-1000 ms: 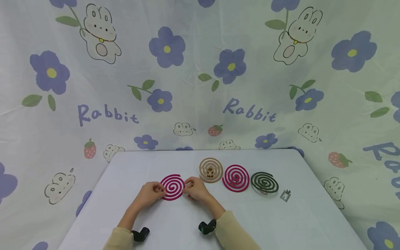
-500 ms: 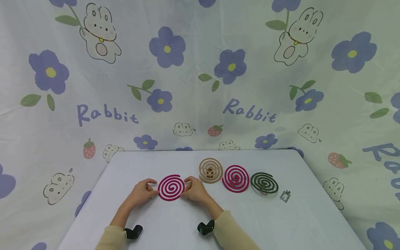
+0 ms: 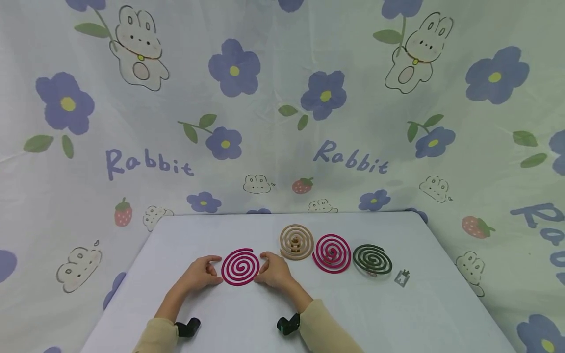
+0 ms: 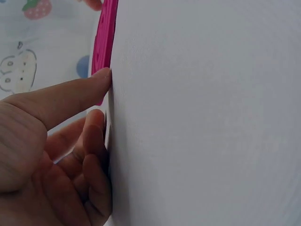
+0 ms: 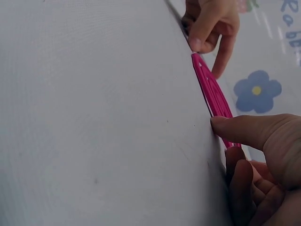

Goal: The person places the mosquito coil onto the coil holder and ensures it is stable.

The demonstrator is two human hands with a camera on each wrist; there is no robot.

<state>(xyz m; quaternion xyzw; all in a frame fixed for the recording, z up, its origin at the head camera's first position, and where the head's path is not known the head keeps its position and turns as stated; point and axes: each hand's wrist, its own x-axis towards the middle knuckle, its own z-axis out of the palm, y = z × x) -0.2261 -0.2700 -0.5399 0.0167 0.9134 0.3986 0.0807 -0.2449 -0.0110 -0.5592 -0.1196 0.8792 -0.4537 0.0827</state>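
A magenta mosquito coil [image 3: 241, 267] lies flat on the white table between the two hands. My left hand [image 3: 199, 274] is at its left edge, with thumb and index finger spread. The thumb tip is right at the rim in the left wrist view, where the coil [image 4: 104, 42] shows edge-on. At the opposite side my right hand [image 3: 274, 272] has its thumb and index finger spread along the right edge. In the right wrist view, the right thumb [image 5: 244, 129] rests at the rim of the coil [image 5: 211, 89]. The other fingers of both hands are bent beneath.
To the right stand a tan coil [image 3: 296, 242], a second magenta coil [image 3: 332, 253] and a dark green coil [image 3: 372, 260], apparently on small stands. A small metal stand [image 3: 402, 278] lies farther right. Behind the table [image 3: 397, 314] hangs a rabbit-and-flower cloth [image 3: 265, 108].
My left hand has drawn back left off the coil's edge, its index finger and thumb spreading. The right thumb and index finger have spread too. The coil stays nearly in place.
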